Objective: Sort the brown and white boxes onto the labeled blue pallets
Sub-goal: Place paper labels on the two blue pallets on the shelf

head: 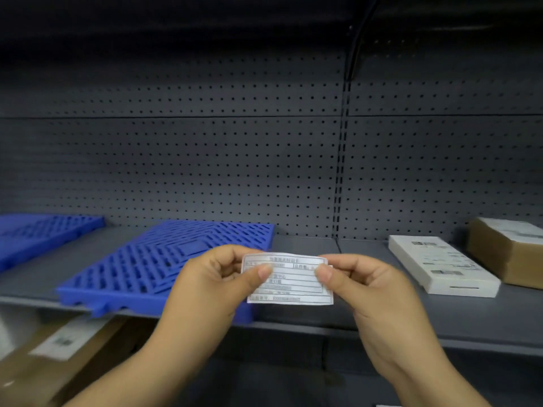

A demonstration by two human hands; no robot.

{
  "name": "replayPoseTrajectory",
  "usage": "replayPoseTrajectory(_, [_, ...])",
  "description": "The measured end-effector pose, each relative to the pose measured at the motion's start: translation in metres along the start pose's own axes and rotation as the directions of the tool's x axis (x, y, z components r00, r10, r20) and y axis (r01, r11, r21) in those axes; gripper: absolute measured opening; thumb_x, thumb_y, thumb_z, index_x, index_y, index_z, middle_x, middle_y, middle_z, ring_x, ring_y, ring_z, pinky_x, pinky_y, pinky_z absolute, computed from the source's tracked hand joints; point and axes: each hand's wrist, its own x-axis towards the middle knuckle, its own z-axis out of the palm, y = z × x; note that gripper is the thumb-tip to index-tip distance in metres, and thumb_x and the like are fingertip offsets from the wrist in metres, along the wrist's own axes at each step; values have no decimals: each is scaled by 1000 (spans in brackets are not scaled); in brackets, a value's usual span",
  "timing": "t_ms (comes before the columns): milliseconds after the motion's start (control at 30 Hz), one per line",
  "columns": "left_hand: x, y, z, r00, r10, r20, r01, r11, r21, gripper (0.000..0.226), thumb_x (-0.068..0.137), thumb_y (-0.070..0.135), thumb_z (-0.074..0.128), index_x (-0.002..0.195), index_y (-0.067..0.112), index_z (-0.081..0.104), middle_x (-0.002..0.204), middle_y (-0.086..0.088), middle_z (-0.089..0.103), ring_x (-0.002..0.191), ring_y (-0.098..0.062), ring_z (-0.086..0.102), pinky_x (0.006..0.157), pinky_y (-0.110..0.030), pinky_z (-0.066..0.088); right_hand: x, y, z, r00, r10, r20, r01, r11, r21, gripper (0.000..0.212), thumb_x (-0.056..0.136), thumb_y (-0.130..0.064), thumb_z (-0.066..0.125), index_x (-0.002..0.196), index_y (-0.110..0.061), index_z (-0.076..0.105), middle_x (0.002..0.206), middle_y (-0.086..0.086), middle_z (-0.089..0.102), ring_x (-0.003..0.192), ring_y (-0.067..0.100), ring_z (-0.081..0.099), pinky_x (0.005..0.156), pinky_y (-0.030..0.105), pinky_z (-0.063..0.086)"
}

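Observation:
A white printed label (289, 284) is held up in front of the shelf. My left hand (214, 284) pinches its left edge and my right hand (364, 289) pinches its right edge, thumbs on the printed face. Behind the label a blue slotted pallet (152, 259) lies on the grey shelf (440, 318), partly covered by my left hand. A second blue pallet (38, 233) lies at the far left. On the right of the shelf a flat white box (440, 265) sits beside a brown box (508, 251) with a white sticker on top.
A dark perforated back panel (205, 160) closes the shelf behind. Below the shelf at the lower left lies another brown box (44, 362) with a white barcode sticker. The shelf's front edge runs across just under my hands.

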Motion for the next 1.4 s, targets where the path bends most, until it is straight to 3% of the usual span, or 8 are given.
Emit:
replayPoseTrajectory(267, [-35,15,-152,987,-33,-160,34,999,-1,19,64,19,67,74,4,69,76,-14,74,74,-31,67,74,-40,55,-27,17,151,1000,-18,-10,17,998,-59,14,76,-8,70,67,-17,75,72,3,75,66,17,70,63,25,53])
replayPoseTrajectory(333, [-43,17,-195,979,-47,-198,54,998,33,9,72,14,67,74,5,70,74,-14,73,72,-32,64,74,-42,54,-35,22,193,999,-35,0,35,995,-98,16,76,-9,71,65,-20,74,71,-5,75,64,8,68,59,16,50])
replayPoseTrajectory(600, [-61,10,-356,950,-80,-303,91,996,22,10,79,5,62,72,8,68,69,-6,74,53,-10,63,50,-15,51,-53,55,325,996,-91,-11,88,984,-156,17,75,-15,72,66,-29,70,72,-20,72,69,-5,65,65,15,43])
replayPoseTrajectory(967, [-10,-36,-521,900,-103,-424,171,978,124,9,86,10,60,82,10,67,76,-5,74,60,-9,63,58,-16,51,3,101,431,986,-151,-65,130,960,-248,17,78,-18,70,72,-33,67,76,-12,70,83,7,63,68,17,45])
replayPoseTrajectory(1067, [26,-55,-556,883,-142,-448,223,966,134,8,87,11,59,85,9,66,83,-9,72,66,-14,63,62,-20,53,30,120,450,982,-169,-87,143,957,-251,17,77,-21,71,66,-34,71,71,-19,71,76,1,64,64,6,50])
replayPoseTrajectory(1200, [73,-81,-587,896,-166,-413,296,915,273,7,86,13,61,82,8,64,73,-5,70,57,-8,63,59,-24,53,67,144,474,976,-179,-123,142,954,-264,27,78,-23,71,68,-48,70,71,-27,70,69,-8,63,61,-2,45])
replayPoseTrajectory(1300, [98,-101,-598,920,-198,-339,332,853,402,10,84,15,64,76,10,64,63,-1,65,46,-1,56,54,-19,47,88,158,490,971,-175,-162,120,946,-300,15,79,-22,70,69,-33,73,72,-26,70,73,1,64,60,-2,45])
replayPoseTrajectory(1400, [117,-115,-605,929,-245,-276,363,745,560,20,83,19,65,65,19,56,46,8,55,44,-2,50,50,-17,41,99,165,501,963,-190,-189,118,933,-339,14,79,-19,69,71,-30,67,67,-30,68,68,-6,63,58,-3,44])
